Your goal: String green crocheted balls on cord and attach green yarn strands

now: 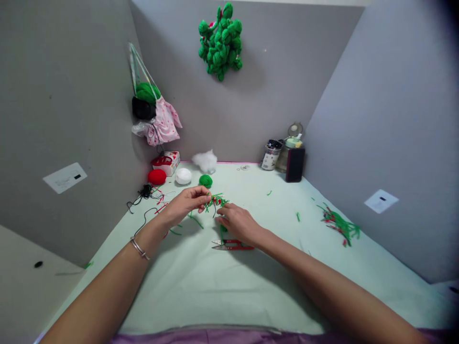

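Over the middle of the table, my left hand pinches one end of a small green and red yarn piece with loose strands sticking out. My right hand is at the other end of it, fingers bent and closed against the yarn; its fingertips are partly hidden. A thin dark strand hangs from the piece. Below my right hand lie red-handled thread snips, with a bit of green yarn beside the blades. Behind my left hand sits a green yarn ball.
White and red yarn balls stand at the back left, near white stuffing and tangled black yarn. A phone leans by a tin at the back right. Yarn scraps lie at right.
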### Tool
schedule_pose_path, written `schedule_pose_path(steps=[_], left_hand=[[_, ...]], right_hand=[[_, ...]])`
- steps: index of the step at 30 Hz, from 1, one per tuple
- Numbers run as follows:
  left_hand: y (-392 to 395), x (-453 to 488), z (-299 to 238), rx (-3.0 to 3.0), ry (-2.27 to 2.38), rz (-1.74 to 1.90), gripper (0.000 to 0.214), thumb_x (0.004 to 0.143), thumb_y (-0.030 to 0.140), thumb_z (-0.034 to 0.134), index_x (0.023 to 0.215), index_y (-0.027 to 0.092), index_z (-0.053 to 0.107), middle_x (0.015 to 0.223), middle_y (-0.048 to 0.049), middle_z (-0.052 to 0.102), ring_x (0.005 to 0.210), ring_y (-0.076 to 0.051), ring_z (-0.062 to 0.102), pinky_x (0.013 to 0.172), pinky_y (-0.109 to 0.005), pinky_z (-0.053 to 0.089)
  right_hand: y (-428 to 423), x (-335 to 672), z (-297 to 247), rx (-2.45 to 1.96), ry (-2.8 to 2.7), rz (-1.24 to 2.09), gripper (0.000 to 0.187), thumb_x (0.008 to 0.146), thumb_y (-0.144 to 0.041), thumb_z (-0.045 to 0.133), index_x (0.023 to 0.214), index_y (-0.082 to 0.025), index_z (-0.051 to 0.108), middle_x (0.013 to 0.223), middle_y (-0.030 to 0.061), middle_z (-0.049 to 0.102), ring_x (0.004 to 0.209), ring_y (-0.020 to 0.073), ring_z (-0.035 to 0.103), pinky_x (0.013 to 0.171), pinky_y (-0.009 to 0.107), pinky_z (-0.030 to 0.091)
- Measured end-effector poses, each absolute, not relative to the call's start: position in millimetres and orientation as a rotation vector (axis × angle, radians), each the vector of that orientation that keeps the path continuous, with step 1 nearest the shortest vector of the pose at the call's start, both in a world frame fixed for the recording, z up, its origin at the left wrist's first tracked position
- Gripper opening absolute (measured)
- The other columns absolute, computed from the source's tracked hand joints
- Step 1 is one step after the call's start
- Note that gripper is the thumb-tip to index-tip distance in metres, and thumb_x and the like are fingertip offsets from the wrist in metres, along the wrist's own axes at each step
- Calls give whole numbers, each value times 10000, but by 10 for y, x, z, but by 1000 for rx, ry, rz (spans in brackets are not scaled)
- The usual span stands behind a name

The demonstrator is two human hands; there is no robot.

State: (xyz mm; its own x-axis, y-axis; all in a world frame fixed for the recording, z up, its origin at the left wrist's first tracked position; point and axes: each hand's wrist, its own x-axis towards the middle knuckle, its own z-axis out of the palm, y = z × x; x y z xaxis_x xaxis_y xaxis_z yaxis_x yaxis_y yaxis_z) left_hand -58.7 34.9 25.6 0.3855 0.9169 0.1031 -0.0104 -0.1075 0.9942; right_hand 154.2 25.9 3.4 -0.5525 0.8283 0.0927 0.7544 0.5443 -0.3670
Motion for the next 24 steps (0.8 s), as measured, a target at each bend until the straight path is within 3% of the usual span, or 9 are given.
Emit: schedule_pose_path(steps=[2,5,7,9,13,16,19,22,24], left_hand=[[348,-545,269,1421,849,1002,270,807,393,736,857,162,604,807,26,538,633,-75,477,645,-235,396],[335,-419,236,1426,867,1020,254,815,387,708,865,165,596,812,24,540,640,-89,507,671,-252,427],[305,-285,178,1540,917,992,198,834,355,660,866,168,603,809,10,562,662,-120,538,691,-281,450],[254,-130,113,1791,1029,1045,99,840,257,609,796,169,616,819,-14,572,731,-153,554,726,-303,458],[98,131,60,2249,1122,920,164,899,183,534,831,175,683,858,-62,641,911,-221,571,869,-377,460],[-13,189,127,2142,997,821,174,893,252,611,1023,187,706,1026,-90,708,974,-228,615,917,-393,487],[-24,56,245,1869,916,953,573,843,294,696,1392,243,541,1425,-136,572,1099,-226,637,942,-378,515],[95,-285,342,1891,1028,1034,453,867,335,656,1307,233,619,1375,-125,620,1150,-240,636,996,-394,496],[204,-576,351,2025,1260,998,336,896,365,596,1186,218,681,1270,-95,684,1164,-251,626,1029,-407,468]], right_hand=[[285,1548,59,-1317,-2377,572,278,934,-187,574,1199,-171,657,1102,115,680,993,229,640,859,349,477],[278,1615,145,-1129,-1980,1034,600,868,-220,682,1429,-214,468,1227,99,644,902,173,650,830,334,515],[229,1668,194,-942,-1724,1372,730,817,-269,756,1465,-245,420,1295,91,614,898,154,661,828,320,533],[168,1719,195,-833,-1488,1640,635,801,-325,787,1376,-227,536,1251,76,643,915,144,665,855,302,534],[88,1840,45,-880,-1054,1947,327,775,-417,819,929,-141,737,856,27,701,733,84,628,751,204,533],[59,2006,-32,-922,-1008,1998,297,741,-362,859,890,-128,751,775,10,682,651,52,591,667,151,511],[74,2355,52,-1049,-1100,1898,372,677,-274,897,997,-153,752,837,15,694,630,47,579,653,153,508],[198,2955,219,-1255,-1353,1562,414,711,-388,856,1044,-176,730,923,58,701,696,103,612,708,233,535],[341,3422,301,-1466,-1649,1193,486,779,-480,757,1165,-194,683,1006,122,707,795,203,652,766,358,551]])
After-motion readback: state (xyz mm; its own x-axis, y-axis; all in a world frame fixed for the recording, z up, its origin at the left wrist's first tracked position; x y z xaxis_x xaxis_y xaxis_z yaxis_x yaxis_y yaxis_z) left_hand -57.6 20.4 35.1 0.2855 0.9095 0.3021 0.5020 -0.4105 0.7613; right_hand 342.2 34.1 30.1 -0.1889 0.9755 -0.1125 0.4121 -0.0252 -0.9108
